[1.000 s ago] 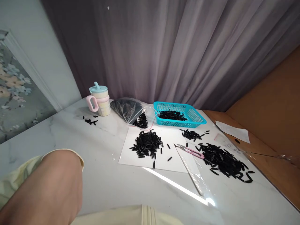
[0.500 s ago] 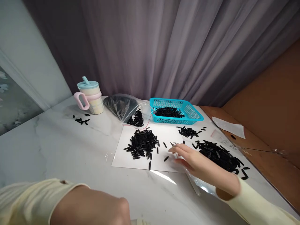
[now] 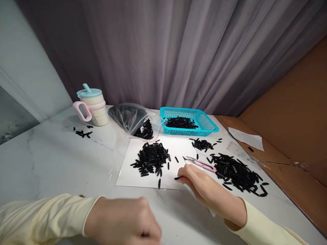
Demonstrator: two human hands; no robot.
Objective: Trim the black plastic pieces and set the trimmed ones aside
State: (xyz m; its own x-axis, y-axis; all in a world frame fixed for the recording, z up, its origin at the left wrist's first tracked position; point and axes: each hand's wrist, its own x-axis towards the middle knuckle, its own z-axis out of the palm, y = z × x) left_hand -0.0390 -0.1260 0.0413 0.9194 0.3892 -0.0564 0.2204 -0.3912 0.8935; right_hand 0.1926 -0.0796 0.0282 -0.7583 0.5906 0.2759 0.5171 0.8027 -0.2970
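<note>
My right hand (image 3: 196,182) is over the front right part of a white sheet (image 3: 178,146). Its thumb and fingers pinch a small, slim black piece (image 3: 176,178). Just beyond the fingers lie thread snips (image 3: 201,164) with a pink handle. A heap of similar black pieces (image 3: 152,157) covers the sheet's left half, with a few loose ones around it. My left hand (image 3: 125,221) is closed at the bottom edge, nearer to me than the sheet. Its fingertips are hidden, so I cannot see what they hold.
A blue basket (image 3: 213,128) holding black pieces stands at the back, beside a clear zip bag (image 3: 133,117) of more. Further piles lie right (image 3: 237,173) and behind the snips (image 3: 201,144). A lidded cup (image 3: 98,109) stands left, near scattered pieces (image 3: 83,133).
My right hand has come nearer to me and closed on the black piece, uncovering the snips. My left hand has moved right and further into view.
</note>
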